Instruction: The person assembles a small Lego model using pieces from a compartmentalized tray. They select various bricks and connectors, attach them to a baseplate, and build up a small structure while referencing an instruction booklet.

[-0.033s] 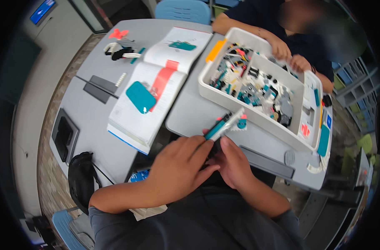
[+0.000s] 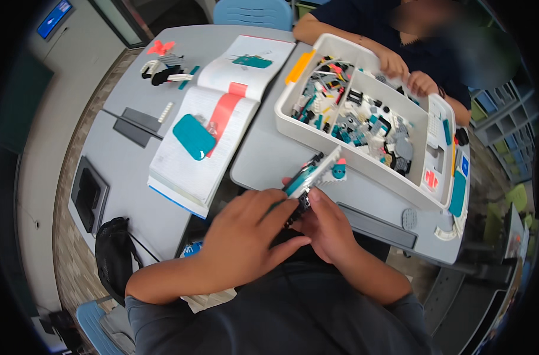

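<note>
We clamp both hands, left [image 2: 246,234] and right [image 2: 328,228], on a teal-and-white brick model [image 2: 312,174]. It juts over the table [image 2: 263,160] edge, near the tray [image 2: 364,168].

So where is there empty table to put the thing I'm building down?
The grey table is bare between the open book and the white parts tray. More bare table lies left of the book, past the dark flat pieces. The tray is crowded with parts. Both your left hand and right hand hold the teal and white model.
</note>
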`<state>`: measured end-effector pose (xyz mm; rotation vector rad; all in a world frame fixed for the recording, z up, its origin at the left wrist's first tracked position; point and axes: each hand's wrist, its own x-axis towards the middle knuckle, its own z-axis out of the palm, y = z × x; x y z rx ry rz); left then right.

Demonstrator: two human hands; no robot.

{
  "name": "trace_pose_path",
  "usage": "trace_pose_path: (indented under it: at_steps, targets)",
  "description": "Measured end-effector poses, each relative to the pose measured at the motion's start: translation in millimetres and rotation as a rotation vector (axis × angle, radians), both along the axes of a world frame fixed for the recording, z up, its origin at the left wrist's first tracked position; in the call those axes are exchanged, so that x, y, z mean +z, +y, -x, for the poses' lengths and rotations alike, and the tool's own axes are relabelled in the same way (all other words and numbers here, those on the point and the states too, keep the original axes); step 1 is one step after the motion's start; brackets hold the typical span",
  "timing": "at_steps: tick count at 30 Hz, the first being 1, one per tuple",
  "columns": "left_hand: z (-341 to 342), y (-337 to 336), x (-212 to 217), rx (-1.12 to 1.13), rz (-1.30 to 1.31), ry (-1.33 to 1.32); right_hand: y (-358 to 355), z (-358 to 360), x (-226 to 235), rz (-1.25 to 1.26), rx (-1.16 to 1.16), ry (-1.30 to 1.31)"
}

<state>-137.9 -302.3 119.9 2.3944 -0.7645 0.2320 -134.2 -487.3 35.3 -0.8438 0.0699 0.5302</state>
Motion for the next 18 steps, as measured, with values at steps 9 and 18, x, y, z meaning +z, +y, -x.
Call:
trace_pose_path:
  at_steps: [9,18]
  targets:
    - [-182.0,180.3,-56.0,0.676,-0.076,-0.154,-2.4,-3.3,17.8,-0.085,0.038,-0.001]
    - [-274.9,199.3,-116.1,0.934,-0.309,0.014,-13.4,3.0,16.1,-0.006,0.067,-0.041]
